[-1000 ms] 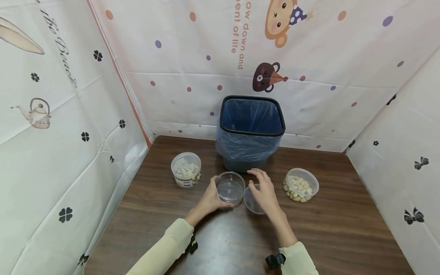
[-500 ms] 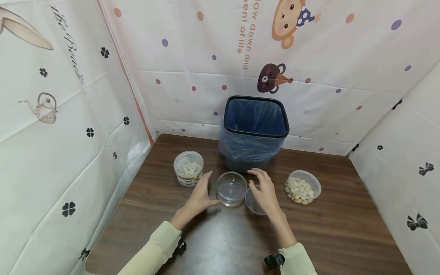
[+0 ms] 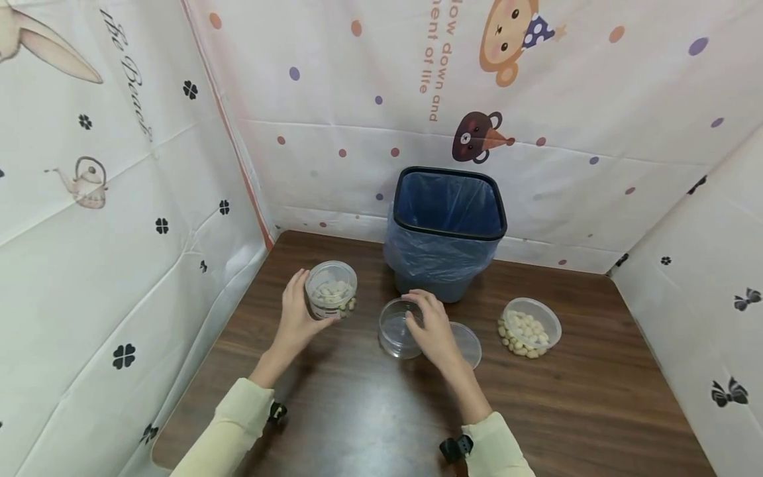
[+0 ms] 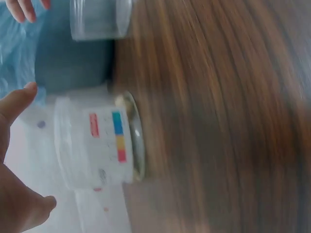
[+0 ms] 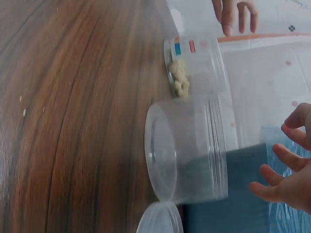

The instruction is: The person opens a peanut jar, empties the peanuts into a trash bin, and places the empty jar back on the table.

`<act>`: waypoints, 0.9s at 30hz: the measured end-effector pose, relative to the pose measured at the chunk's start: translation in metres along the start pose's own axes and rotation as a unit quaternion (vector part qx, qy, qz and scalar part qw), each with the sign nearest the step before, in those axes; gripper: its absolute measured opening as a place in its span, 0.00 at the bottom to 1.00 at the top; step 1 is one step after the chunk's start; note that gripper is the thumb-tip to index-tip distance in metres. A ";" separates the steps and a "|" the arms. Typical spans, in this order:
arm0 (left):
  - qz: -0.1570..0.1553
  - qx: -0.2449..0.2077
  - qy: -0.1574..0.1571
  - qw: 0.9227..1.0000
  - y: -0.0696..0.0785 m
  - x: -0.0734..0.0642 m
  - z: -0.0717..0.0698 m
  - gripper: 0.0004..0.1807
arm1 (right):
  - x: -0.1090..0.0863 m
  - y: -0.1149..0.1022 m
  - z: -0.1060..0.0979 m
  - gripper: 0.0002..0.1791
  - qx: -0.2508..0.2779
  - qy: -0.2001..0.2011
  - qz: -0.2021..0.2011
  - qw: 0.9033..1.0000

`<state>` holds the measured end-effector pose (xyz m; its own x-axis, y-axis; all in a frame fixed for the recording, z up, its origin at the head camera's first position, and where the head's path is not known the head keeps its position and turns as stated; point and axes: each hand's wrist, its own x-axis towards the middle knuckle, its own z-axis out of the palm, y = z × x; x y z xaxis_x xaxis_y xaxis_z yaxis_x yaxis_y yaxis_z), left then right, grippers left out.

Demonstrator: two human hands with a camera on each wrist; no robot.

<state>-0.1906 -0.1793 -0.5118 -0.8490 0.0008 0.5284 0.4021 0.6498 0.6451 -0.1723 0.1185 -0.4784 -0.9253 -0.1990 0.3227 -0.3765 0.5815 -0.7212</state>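
Blue plastic (image 3: 441, 258) lines the bin (image 3: 432, 286) at the back of the brown table (image 3: 381, 424), against a white cloth (image 3: 369, 59) printed with dots and bears. Towards the left stands the labelled jar (image 3: 318, 305), upright, with pale pieces (image 3: 334, 291) inside. The left hand (image 3: 295, 318) is spread around this jar, fingers at its far left side and thumb at its near side; the left wrist view shows a gap between fingertips and jar, though whether any part of the hand touches it I cannot tell. Right of that jar, in front of the bin, the clear jar (image 3: 396, 334) stands upright. The right hand (image 3: 434, 331) hangs over its right side, fingers apart and loosely bent, clear of the jar in the right wrist view. Just beside the clear jar lies the lid (image 3: 469, 346), partly behind that hand. Farther right sits the tub (image 3: 553, 324), with more pale pieces.
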 end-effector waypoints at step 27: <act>-0.234 -0.144 -0.129 0.953 -0.060 0.014 0.026 0.77 | 0.009 -0.023 0.033 0.20 -0.003 -0.044 -0.016 0.999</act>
<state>-0.2359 -0.1984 -0.5574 -0.9995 -0.0279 0.0165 0.0043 0.3893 0.9211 -0.1728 0.0775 -0.4787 -0.9132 -0.2861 0.2902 -0.4061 0.5790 -0.7070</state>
